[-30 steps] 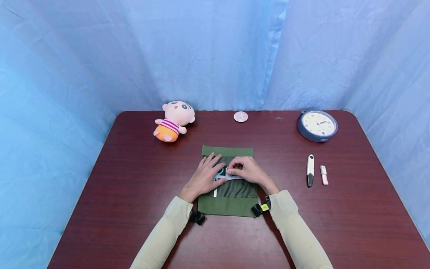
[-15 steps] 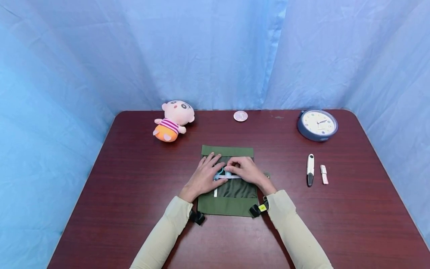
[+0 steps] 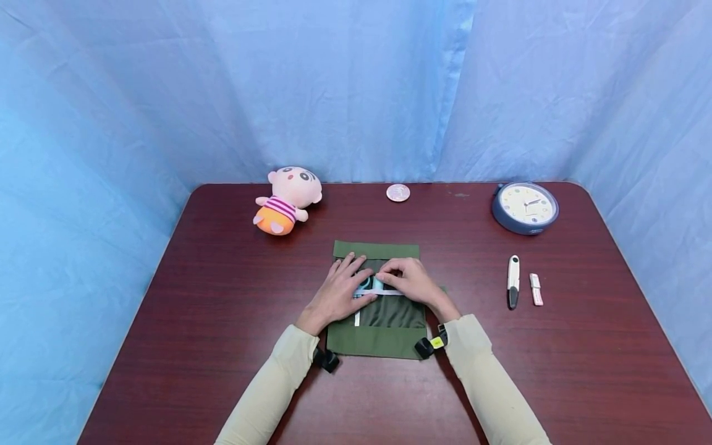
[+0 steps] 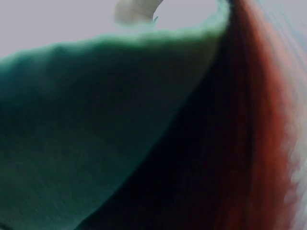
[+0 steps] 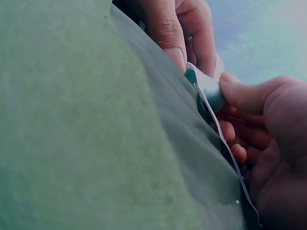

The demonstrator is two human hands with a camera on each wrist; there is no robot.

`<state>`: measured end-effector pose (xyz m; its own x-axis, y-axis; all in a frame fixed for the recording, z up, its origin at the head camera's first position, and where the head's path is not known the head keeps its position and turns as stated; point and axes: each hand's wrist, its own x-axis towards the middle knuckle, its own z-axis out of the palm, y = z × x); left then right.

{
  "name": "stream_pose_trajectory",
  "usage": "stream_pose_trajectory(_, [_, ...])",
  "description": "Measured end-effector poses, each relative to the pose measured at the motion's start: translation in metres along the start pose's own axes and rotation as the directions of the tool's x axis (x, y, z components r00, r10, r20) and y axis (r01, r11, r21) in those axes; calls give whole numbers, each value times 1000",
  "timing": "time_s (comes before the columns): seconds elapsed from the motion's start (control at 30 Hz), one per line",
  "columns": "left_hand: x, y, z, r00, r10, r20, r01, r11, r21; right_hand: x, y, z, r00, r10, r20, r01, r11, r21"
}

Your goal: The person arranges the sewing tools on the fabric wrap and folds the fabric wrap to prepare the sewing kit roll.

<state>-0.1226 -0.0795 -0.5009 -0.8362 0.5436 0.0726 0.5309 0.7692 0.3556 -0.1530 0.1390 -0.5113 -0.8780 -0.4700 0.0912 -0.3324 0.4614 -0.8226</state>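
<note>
Blue curtains (image 3: 334, 93) hang behind a dark red-brown counter (image 3: 183, 309), on which a green cloth organizer (image 3: 378, 342) lies spread out under both hands. The left hand (image 3: 338, 293) rests flat on the cloth with its fingers straight and fanned apart, holding nothing; its thumb reaches out to the white elastic band (image 3: 392, 293) across the middle. The right hand (image 3: 413, 282) has thumb and fingers bent together, pinching the upper end of a pale blue piece (image 3: 378, 284) that stands at the band, near a teal loop (image 3: 364, 283) beside the left fingers. In the right wrist view the right thumb presses against this piece, with the left thumb close by. To the right lie a white-and-black tool (image 3: 513, 282) and a small white strip (image 3: 536, 289), below a clock (image 3: 525, 207).
</note>
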Motion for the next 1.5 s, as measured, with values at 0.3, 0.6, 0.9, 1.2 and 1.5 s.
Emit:
stream_pose_trajectory(0.3, [0, 0, -1, 1000, 2, -6, -2, 1000, -7, 2, -4, 2, 1000, 15, 0, -15, 1000, -16])
stream_pose_trajectory(0.6, [0, -1, -2, 1000, -1, -6, 1, 1000, -5, 2, 1, 5, 999, -42, -21, 41, 998, -40])
stream_pose_trajectory(0.9, [0, 0, -1, 1000, -23, 18, 23, 1000, -4, 1, 7, 4, 999, -52, -8, 53, 998, 35])
stream_pose_trajectory(1.2, [0, 2, -1, 999, -17, 27, 17, 1000, 2, -1, 6, 6, 1000, -28, -8, 28, 999, 25])
stream_pose_trajectory(1.5, [0, 2, -1, 999, -25, 31, 25, 1000, -2, -1, 3, 7, 1000, -14, 4, 15, 1000, -26])
